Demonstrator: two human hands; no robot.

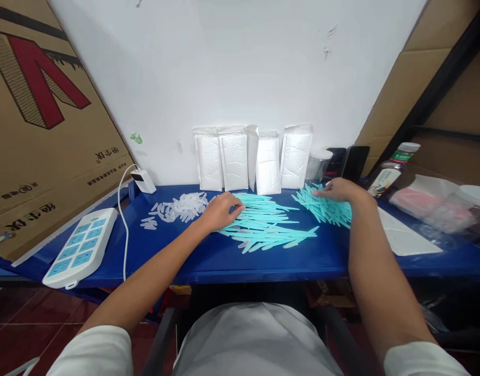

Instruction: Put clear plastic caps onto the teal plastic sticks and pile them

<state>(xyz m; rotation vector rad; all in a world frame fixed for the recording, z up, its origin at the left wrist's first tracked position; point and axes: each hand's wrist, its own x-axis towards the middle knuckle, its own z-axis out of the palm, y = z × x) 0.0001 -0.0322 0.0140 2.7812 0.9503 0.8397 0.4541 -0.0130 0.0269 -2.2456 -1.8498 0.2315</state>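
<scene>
On the blue table (pixel 208 258) lies a spread of several teal plastic sticks (pixel 269 227) in the middle. My left hand (pixel 221 210) rests on the spread's left end, fingers curled down onto the sticks. A second, tighter heap of teal sticks (pixel 326 209) lies to the right. My right hand (pixel 339 189) lies on top of that heap, fingers stretched to the left and pressing the sticks. A scatter of small clear plastic caps (pixel 179 207) sits left of my left hand.
Several white padded bags (pixel 252 159) lean against the white wall. A white power strip (pixel 82 247) and charger (pixel 143 180) lie at the left. A clear jar (pixel 317 165), dark phones (pixel 351 162), a bottle (pixel 390 171), white paper (pixel 406 236) and plastic bags (pixel 431 206) fill the right. Cardboard boxes (pixel 39 136) flank both sides.
</scene>
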